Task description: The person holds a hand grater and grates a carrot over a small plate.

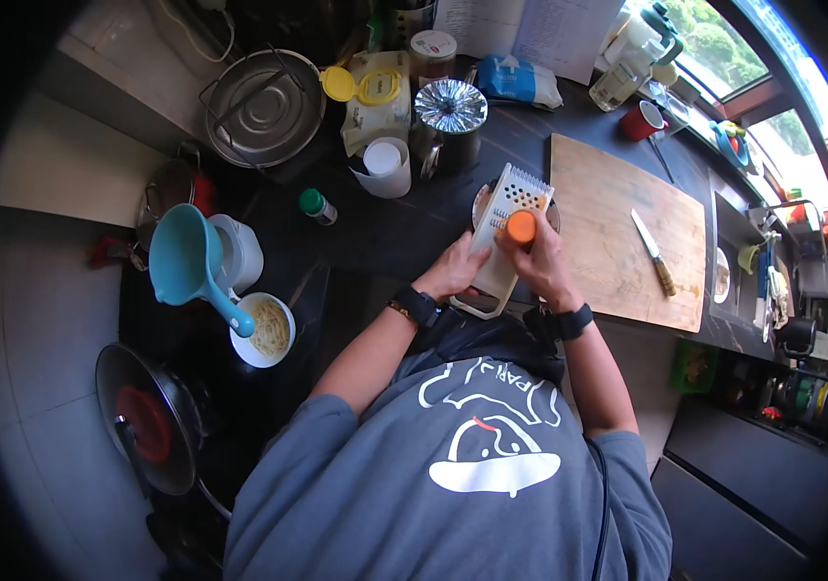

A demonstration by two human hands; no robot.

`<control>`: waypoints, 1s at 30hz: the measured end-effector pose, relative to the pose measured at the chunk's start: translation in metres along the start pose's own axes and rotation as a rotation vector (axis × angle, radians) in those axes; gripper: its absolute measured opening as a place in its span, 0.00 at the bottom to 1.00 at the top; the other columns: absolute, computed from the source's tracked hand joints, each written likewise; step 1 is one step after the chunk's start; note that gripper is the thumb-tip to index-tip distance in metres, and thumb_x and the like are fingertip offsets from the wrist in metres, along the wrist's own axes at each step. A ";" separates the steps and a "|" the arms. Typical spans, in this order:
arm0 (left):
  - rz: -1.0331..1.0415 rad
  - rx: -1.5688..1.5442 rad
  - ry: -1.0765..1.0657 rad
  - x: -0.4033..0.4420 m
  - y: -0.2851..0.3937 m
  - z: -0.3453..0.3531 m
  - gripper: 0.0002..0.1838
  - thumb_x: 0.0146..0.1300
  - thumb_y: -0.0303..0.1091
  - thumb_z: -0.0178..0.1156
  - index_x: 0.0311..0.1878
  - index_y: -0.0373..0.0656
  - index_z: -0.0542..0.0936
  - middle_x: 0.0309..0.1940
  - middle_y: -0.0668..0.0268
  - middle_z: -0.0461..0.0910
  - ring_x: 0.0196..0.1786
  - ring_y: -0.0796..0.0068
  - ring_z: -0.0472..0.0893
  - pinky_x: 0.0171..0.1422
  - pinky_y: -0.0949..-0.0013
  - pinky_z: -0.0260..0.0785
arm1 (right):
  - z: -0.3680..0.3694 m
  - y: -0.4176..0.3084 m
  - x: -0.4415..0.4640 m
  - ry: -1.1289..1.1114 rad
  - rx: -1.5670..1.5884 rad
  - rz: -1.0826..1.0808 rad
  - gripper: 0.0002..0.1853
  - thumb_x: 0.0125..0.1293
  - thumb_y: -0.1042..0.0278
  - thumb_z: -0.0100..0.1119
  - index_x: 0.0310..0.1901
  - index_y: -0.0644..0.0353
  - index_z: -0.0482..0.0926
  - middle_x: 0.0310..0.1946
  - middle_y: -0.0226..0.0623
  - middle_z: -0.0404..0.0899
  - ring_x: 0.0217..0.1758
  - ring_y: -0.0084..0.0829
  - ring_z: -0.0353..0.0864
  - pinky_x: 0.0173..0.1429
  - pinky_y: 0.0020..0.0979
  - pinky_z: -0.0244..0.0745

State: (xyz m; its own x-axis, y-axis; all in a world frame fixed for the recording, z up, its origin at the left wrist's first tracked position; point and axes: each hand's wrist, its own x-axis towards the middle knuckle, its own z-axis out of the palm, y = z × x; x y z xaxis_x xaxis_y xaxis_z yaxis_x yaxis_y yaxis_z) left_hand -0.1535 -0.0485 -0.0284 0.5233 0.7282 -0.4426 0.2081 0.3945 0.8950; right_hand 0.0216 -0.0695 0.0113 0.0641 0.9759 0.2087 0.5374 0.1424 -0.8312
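My right hand grips a carrot, its round orange end facing up, against the face of a flat white grater. The grater leans at a slant over a bowl that it mostly hides. My left hand holds the grater along its left edge, lower down. To the right lies a wooden cutting board with a knife on it, the blade pointing away from me.
At left, a blue strainer sits beside a white bowl of noodles. A lidded pan, wipes, a foil-topped pot and a green-capped jar stand further back. A red mug is behind the board.
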 end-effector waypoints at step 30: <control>-0.030 -0.002 -0.030 -0.003 0.004 0.002 0.23 0.72 0.44 0.52 0.63 0.42 0.65 0.49 0.60 0.77 0.44 0.69 0.82 0.31 0.67 0.82 | -0.006 0.012 0.020 0.086 0.010 0.083 0.21 0.56 0.68 0.70 0.48 0.63 0.73 0.37 0.51 0.80 0.42 0.48 0.82 0.46 0.40 0.77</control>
State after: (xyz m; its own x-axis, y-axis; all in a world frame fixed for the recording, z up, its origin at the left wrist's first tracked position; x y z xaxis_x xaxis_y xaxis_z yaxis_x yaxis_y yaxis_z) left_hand -0.1532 -0.0503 -0.0234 0.5414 0.6988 -0.4675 0.2224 0.4172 0.8812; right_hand 0.0339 -0.0494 0.0088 0.1802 0.9667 0.1815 0.5190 0.0633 -0.8524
